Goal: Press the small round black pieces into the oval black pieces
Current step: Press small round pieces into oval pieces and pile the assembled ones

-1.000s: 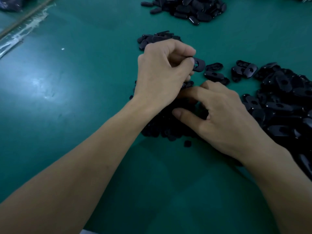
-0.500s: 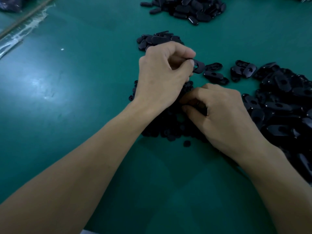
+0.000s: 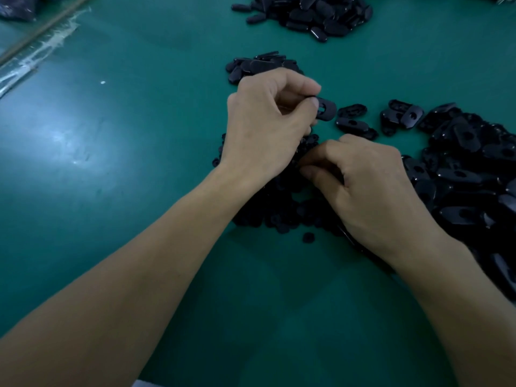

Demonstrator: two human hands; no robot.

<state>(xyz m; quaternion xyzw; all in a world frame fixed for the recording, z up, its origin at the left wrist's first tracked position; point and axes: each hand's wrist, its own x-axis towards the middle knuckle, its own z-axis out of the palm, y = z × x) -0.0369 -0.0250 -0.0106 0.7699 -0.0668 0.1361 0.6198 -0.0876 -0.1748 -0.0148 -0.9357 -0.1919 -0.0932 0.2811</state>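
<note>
Left hand (image 3: 268,127) pinches glossy oval piece (image 3: 327,109) (hole showing), right hand (image 3: 371,191) curled among small round pieces (image 3: 282,208), grip contents hidden

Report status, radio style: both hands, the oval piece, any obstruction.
Left hand pinches oval piece, hole showing. Right hand curled in pile of small round pieces, catch unseen. No obstruction seen.

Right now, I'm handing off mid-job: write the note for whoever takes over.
Left hand: pinches an oval, hole looks empty.
Right hand: fingers curled in the round pile; holding one or not, unclear.
Oval pile on the right; far pile at the top, fitted or not unclear.
Done: nothing I can confirm. To do: press a round piece into the held oval, then the rest.
</note>
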